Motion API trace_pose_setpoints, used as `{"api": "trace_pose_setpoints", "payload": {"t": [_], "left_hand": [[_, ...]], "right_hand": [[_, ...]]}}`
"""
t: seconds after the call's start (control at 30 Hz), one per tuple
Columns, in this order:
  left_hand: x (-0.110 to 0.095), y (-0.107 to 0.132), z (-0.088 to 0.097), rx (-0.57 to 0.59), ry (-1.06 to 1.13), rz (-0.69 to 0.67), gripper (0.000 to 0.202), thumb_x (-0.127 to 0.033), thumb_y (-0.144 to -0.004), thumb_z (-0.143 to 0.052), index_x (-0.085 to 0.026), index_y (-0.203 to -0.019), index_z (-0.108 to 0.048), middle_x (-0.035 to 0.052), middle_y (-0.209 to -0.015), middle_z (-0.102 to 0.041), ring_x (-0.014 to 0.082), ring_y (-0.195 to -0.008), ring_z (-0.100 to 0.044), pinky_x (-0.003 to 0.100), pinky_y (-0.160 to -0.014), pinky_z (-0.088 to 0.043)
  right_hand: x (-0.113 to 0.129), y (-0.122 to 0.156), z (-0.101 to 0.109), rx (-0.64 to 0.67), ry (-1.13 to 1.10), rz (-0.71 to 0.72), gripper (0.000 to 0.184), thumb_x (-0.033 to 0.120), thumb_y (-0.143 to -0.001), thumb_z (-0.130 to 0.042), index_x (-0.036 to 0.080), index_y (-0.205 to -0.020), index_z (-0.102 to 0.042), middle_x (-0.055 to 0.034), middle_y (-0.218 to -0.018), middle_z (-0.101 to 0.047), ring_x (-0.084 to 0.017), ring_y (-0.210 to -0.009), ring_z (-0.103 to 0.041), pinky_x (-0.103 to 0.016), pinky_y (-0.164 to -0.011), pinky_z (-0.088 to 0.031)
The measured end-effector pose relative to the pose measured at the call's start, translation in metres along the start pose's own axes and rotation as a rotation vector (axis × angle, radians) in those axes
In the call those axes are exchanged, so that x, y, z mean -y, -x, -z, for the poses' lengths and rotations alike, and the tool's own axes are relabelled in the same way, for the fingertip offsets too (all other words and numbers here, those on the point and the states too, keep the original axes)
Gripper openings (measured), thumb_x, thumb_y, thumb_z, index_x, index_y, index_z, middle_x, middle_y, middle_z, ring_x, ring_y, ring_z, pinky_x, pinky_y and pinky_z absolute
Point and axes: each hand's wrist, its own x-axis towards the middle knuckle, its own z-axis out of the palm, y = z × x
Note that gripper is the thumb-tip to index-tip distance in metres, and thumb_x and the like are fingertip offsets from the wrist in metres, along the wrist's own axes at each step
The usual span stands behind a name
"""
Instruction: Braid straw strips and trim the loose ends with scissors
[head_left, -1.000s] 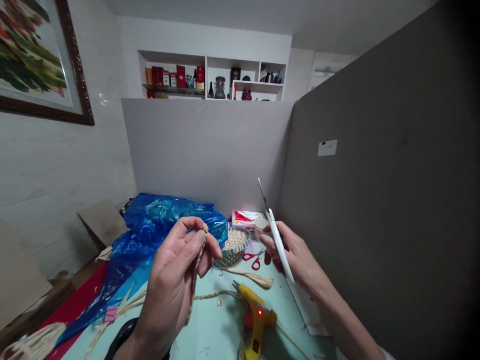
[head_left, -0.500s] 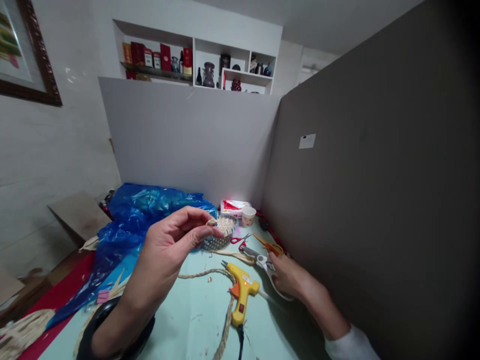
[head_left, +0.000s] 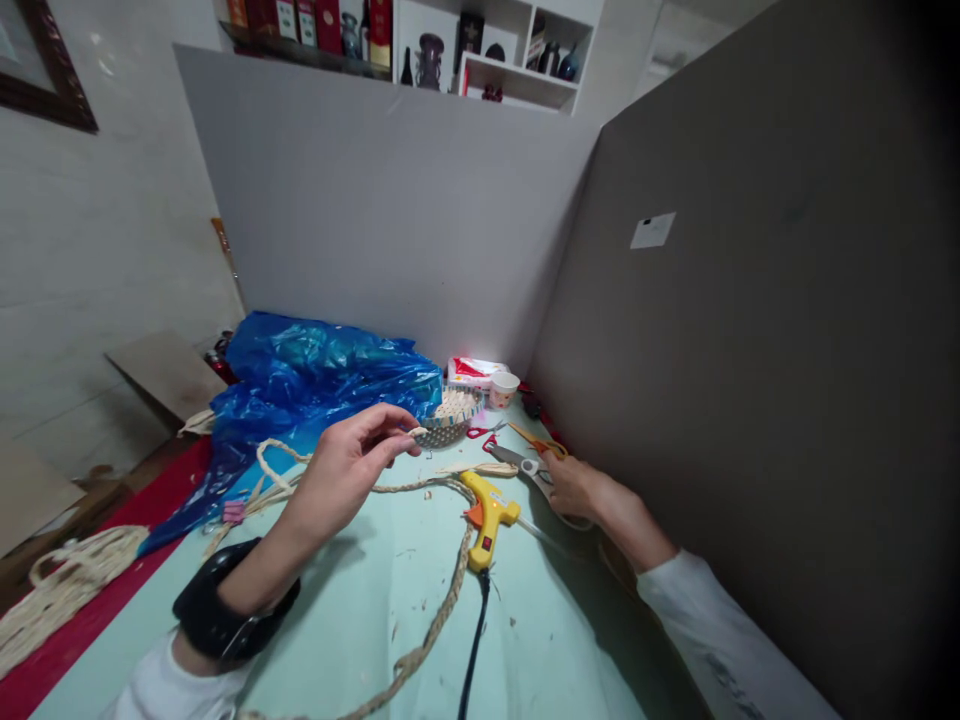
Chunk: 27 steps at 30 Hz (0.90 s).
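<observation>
My left hand (head_left: 349, 465) is raised over the table, thumb and fingers pinched on the pale tip of a straw braid (head_left: 418, 432). A braided straw cord (head_left: 442, 615) lies on the table, curving behind and beside a yellow glue gun (head_left: 491, 520). At the right, the curled fingers of my right hand (head_left: 574, 483) are on the handle of the orange scissors (head_left: 551, 447); the fingertips are partly hidden. Under that hand lie grey-bladed shears with white handles (head_left: 534, 470). Small red-handled scissors (head_left: 480, 432) rest just beyond.
A woven basket (head_left: 450, 432), a paper cup (head_left: 504, 390) and a red-white packet (head_left: 476, 372) stand at the back. Blue plastic sheeting (head_left: 322, 365) covers the back left. Loose straw (head_left: 67, 580) lies at left. Grey panels (head_left: 390, 220) rise behind and right.
The camera view has tipped downward, showing more of the table. My left hand has lowered a little and moved away from me, still pinching the braid tip. My right hand stays at the scissors.
</observation>
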Motion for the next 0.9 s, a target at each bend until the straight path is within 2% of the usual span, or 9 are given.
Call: {"api": "trace_pose_setpoints", "payload": {"t": [0.1, 0.2, 0.3, 0.43, 0.53, 0.73, 0.9], "left_hand": [[0.014, 0.003, 0.001, 0.027, 0.089, 0.066, 0.012, -0.028, -0.078, -0.073, -0.020, -0.086, -0.074, 0.0074, -0.078, -0.079, 0.0179, -0.064, -0.059, 0.025, -0.058, -0.042], [0.026, 0.006, 0.002, 0.042, 0.163, 0.116, 0.012, -0.028, -0.078, -0.073, -0.019, -0.086, -0.072, 0.0094, -0.081, -0.080, 0.0165, -0.062, -0.057, 0.026, -0.061, -0.045], [0.034, 0.010, 0.004, 0.020, 0.234, 0.153, 0.012, -0.028, -0.077, -0.076, -0.018, -0.081, -0.071, 0.0080, -0.076, -0.078, 0.0157, -0.061, -0.056, 0.026, -0.062, -0.045], [0.041, 0.013, 0.009, -0.043, 0.349, 0.181, 0.014, -0.027, -0.075, -0.078, -0.017, -0.082, -0.072, 0.0041, -0.078, -0.073, 0.0138, -0.064, -0.056, 0.024, -0.062, -0.044], [0.042, 0.015, 0.012, -0.038, 0.396, 0.203, 0.016, -0.027, -0.074, -0.079, -0.017, -0.084, -0.073, 0.0020, -0.075, -0.069, 0.0123, -0.060, -0.054, 0.023, -0.058, -0.044], [0.036, 0.016, 0.015, -0.003, 0.290, 0.190, 0.016, -0.028, -0.073, -0.080, -0.016, -0.083, -0.074, 0.0017, -0.063, -0.068, 0.0100, -0.048, -0.045, 0.022, -0.046, -0.032], [0.034, 0.020, 0.013, -0.019, 0.180, 0.110, 0.011, -0.025, -0.074, -0.078, -0.020, -0.081, -0.070, 0.0013, -0.066, -0.069, 0.0148, -0.060, -0.057, 0.023, -0.054, -0.040]], "right_hand": [[-0.001, -0.004, 0.001, 0.008, 0.005, -0.009, 0.034, 0.034, -0.098, -0.063, 0.018, -0.128, -0.060, -0.0109, -0.129, -0.062, -0.024, -0.108, -0.065, -0.045, -0.090, -0.057], [-0.004, -0.007, 0.000, 0.017, 0.002, -0.008, 0.035, 0.034, -0.098, -0.063, 0.018, -0.128, -0.060, -0.0105, -0.128, -0.063, -0.024, -0.107, -0.066, -0.045, -0.090, -0.057], [-0.006, -0.007, -0.003, 0.030, -0.014, -0.011, 0.036, 0.034, -0.097, -0.064, 0.016, -0.128, -0.060, -0.0108, -0.126, -0.063, -0.024, -0.105, -0.066, -0.044, -0.088, -0.058], [-0.009, -0.006, 0.000, 0.008, -0.059, 0.006, 0.035, 0.034, -0.098, -0.063, 0.017, -0.129, -0.059, -0.0098, -0.125, -0.064, -0.023, -0.104, -0.067, -0.044, -0.087, -0.058], [-0.010, -0.007, 0.005, -0.015, -0.062, 0.015, 0.035, 0.034, -0.098, -0.062, 0.017, -0.129, -0.059, -0.0095, -0.124, -0.064, -0.023, -0.103, -0.067, -0.043, -0.087, -0.058], [0.001, -0.002, 0.014, -0.043, 0.068, -0.048, 0.033, 0.034, -0.098, -0.063, 0.018, -0.127, -0.061, -0.0097, -0.126, -0.064, -0.023, -0.105, -0.066, -0.043, -0.088, -0.058], [0.015, -0.002, 0.016, -0.079, 0.111, -0.042, 0.036, 0.034, -0.098, -0.063, 0.017, -0.129, -0.060, -0.0106, -0.127, -0.063, -0.024, -0.106, -0.066, -0.045, -0.089, -0.057]]}}
